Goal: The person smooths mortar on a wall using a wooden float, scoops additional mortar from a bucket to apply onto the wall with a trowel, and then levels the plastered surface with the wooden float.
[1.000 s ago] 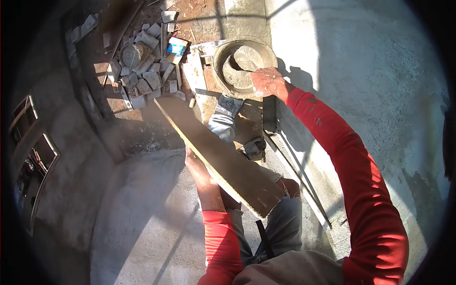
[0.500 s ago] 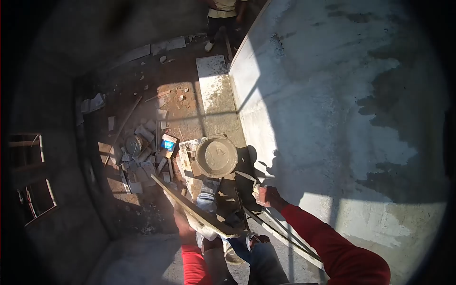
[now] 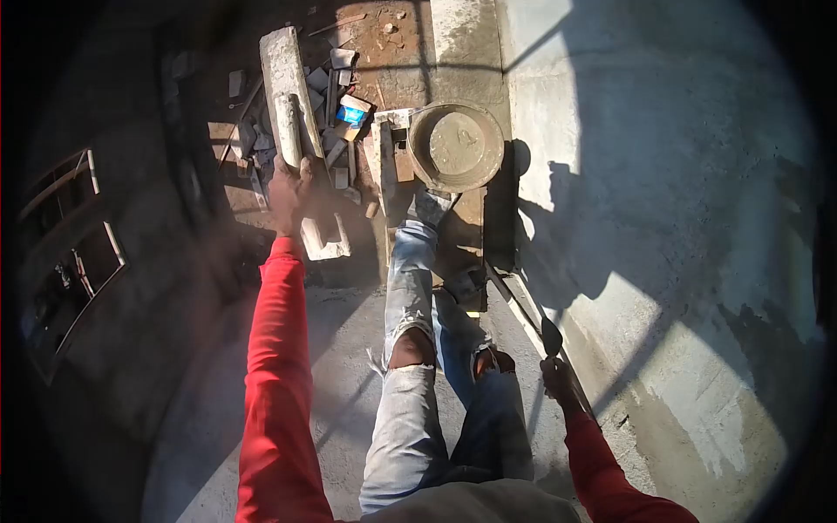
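My left hand (image 3: 289,196) is closed around the handle of a long pale plastering float (image 3: 281,65), held out at the upper left with its handle side facing up. Low on the right, my right hand (image 3: 556,376) grips a small dark trowel (image 3: 550,334), its blade pointing away from me. Ahead of my feet stands a round bucket (image 3: 419,163) with grey wet mortar (image 3: 456,144) inside. Neither hand touches the bucket.
Broken tiles and blocks (image 3: 318,83) lie at the upper left, near a blue and white packet (image 3: 351,115). A plastered wall (image 3: 645,200) rises on the right, with long strips (image 3: 523,318) along its base. A window frame (image 3: 74,253) is at far left.
My left hand has swung the float forward and left, turning its handle side up. My right hand has moved from near the bucket down toward me. The view has tilted, and the other person has left it.
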Available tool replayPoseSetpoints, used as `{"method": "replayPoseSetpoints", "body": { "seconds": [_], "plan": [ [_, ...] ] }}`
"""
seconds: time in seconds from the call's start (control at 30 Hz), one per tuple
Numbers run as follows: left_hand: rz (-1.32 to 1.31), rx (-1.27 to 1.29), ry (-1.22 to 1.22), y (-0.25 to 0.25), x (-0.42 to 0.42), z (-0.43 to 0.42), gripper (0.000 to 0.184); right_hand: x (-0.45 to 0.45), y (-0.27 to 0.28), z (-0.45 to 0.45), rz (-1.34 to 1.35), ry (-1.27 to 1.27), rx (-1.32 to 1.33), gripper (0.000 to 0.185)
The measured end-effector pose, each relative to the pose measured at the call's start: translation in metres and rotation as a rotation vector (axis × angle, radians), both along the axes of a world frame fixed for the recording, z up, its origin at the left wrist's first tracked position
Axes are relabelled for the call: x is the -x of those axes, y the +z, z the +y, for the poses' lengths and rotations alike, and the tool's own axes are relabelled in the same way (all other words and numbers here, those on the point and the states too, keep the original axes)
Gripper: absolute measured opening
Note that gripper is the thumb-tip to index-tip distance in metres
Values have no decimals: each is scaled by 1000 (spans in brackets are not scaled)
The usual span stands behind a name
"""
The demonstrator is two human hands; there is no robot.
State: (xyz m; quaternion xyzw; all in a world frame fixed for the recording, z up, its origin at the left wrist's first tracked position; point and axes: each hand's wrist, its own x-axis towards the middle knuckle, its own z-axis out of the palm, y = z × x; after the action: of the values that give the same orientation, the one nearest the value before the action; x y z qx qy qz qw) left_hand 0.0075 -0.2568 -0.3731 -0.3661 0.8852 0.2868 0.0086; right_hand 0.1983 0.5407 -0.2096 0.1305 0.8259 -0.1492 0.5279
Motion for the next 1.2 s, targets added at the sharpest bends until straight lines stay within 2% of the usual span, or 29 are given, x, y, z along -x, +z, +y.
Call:
{"method": "replayPoseSetpoints", "body": {
  "seconds": [0.03, 0.1, 0.2, 0.23, 0.37, 0.4, 0.5, 0.53, 0.6, 0.67, 0.7, 0.73, 0.8, 0.83, 0.87, 0.9, 0.97, 1.0, 1.03, 1.1, 1.13, 1.2],
  "plan": [
    [-99, -85, -14, -16, 9, 20, 56, -27, -5, 21, 21, -74, 39, 26],
    [-185, -74, -111, -99, 0, 42, 49, 3, 22, -44, -175, -500, -247, 35],
    [-308, -91, -140, -179, 17, 93, 54, -5, 20, -58, -276, -551, -337, 34],
    [-388, -98, -103, -198, 27, 112, 56, -7, 19, -60, -290, -575, -353, 35],
    [-472, -153, -213, -278, 29, 151, 64, -17, 11, -69, -317, -689, -393, 39],
    [-481, -199, -218, -305, 22, 151, 61, -17, 8, -71, -330, -703, -395, 40],
    [-341, -190, -300, -321, 12, 154, 43, -4, 4, -91, -289, -730, -361, 40],
    [-270, -128, -462, -370, -9, 138, 31, 0, 6, -98, -265, -753, -367, 38],
    [-350, -260, -459, -336, 8, 129, 44, 14, -2, -113, -200, -794, -359, 34],
    [-465, -300, -440, -272, 28, 132, 51, 36, -1, -130, -207, -826, -334, 34],
    [-280, -418, -355, -285, 13, 129, 53, 46, -3, -135, -200, -844, -314, 34],
    [-259, -572, -205, -263, 17, 132, 58, 47, -6, -134, -181, -798, -258, 33],
    [-193, -1026, 283, -195, 30, 159, 67, 61, -3, -144, -183, -765, -214, 37],
    [-163, -1129, 394, -169, 37, 175, 72, 69, -7, -152, -180, -749, -186, 39],
    [-143, -1157, 368, -154, 41, 192, 85, 77, -9, -162, -156, -731, -156, 39],
    [-263, -1122, 373, -140, 54, 209, 89, 86, -6, -175, -135, -713, -133, 40],
    [-103, -1069, 377, -164, 44, 235, 73, 98, 1, -187, -94, -676, -98, 40],
    [17, -1131, 247, -173, 40, 233, 51, 93, 2, -186, -6, -574, -68, 37],
    [141, -1126, 271, -182, 43, 241, 33, 91, 4, -188, 84, -469, -47, 34],
    [169, -1071, 498, -186, 58, 271, 29, 92, 4, -196, 317, -469, -19, 28],
    [290, -1150, 469, -187, 55, 279, 21, 102, 11, -197, 127, -566, -97, 32],
    [231, -920, 245, -187, 55, 284, 16, 121, 17, -199, 79, -409, -129, 32]
  ]
}}
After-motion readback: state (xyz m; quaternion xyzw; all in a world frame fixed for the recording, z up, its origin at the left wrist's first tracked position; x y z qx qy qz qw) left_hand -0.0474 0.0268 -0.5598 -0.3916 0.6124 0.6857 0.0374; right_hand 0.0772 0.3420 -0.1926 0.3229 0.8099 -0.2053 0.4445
